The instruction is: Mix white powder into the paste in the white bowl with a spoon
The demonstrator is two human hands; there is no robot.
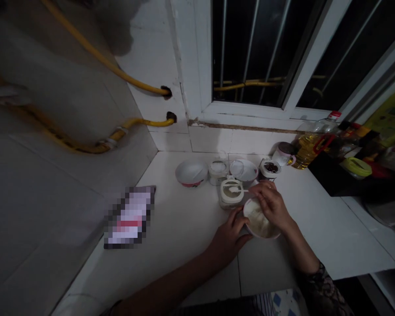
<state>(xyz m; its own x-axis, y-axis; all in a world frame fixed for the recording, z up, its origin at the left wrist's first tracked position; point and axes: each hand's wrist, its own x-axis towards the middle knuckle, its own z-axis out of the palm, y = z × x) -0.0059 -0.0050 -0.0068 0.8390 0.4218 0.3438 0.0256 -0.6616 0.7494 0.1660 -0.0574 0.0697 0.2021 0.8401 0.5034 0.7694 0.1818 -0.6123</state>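
Note:
My left hand point(229, 239) grips the near-left side of a small white bowl point(257, 221) holding a pale, floury mixture. My right hand point(270, 205) curves over the bowl's far rim, and its fingers hide part of the contents. Whether those fingers hold the rim or something small, I cannot tell. Just beyond the bowl stands a square white plastic container point(231, 194) with a white spoon point(236, 189) lying across its open top, the handle pointing toward my right hand.
On the white tiled counter stand a white bowl point(191, 172), a white tub point(218, 171), a shallow white dish point(243, 170), a tub of dark food point(270, 169) and a mug point(283, 154). A cooking oil bottle point(311, 145) stands by the window. A pixelated packet point(130, 217) lies left.

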